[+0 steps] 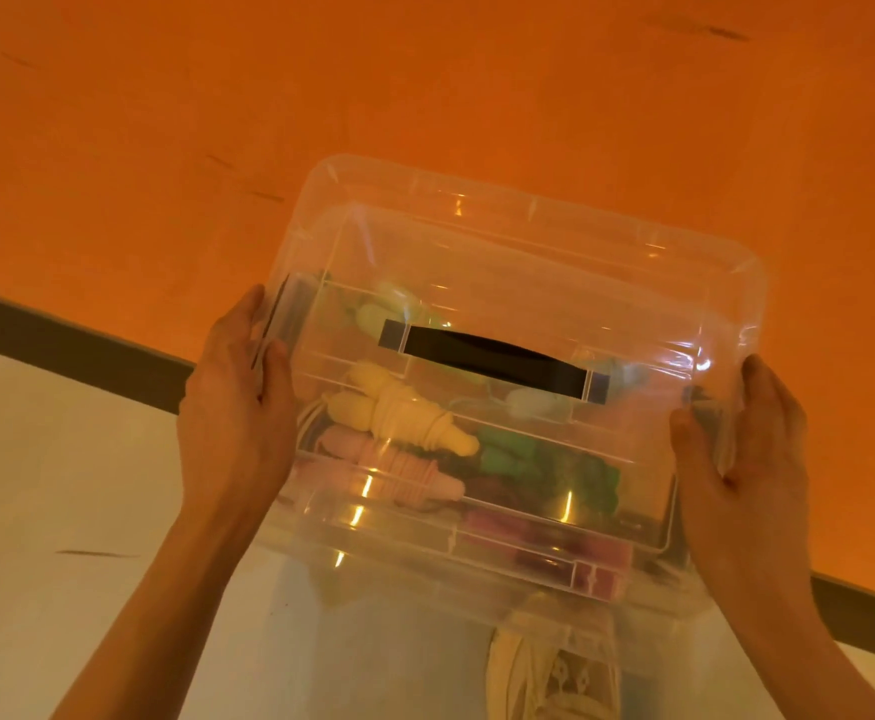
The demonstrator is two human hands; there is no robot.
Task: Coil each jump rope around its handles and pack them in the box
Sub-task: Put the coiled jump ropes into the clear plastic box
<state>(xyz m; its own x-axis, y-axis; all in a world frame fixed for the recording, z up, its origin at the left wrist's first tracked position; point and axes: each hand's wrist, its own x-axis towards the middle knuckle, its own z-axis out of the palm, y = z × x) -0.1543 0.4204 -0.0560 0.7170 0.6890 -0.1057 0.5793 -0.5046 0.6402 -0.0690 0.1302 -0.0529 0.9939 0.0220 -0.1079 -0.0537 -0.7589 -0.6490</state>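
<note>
Clear plastic, the box (523, 283) looks light, slick and slightly flexible; left hand (232, 413) and right hand (757, 449) clasp its opposite short sides, coiled jump ropes (399, 423) between them.

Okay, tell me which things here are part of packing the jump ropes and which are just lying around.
Part of the job:
clear plastic box with its black handle
yellow jump rope, coiled, inside
pink jump rope, coiled, inside
green jump rope, inside
left hand and right hand, holding the box's sides

Just lying about:
shoe below the box
orange surface
</note>
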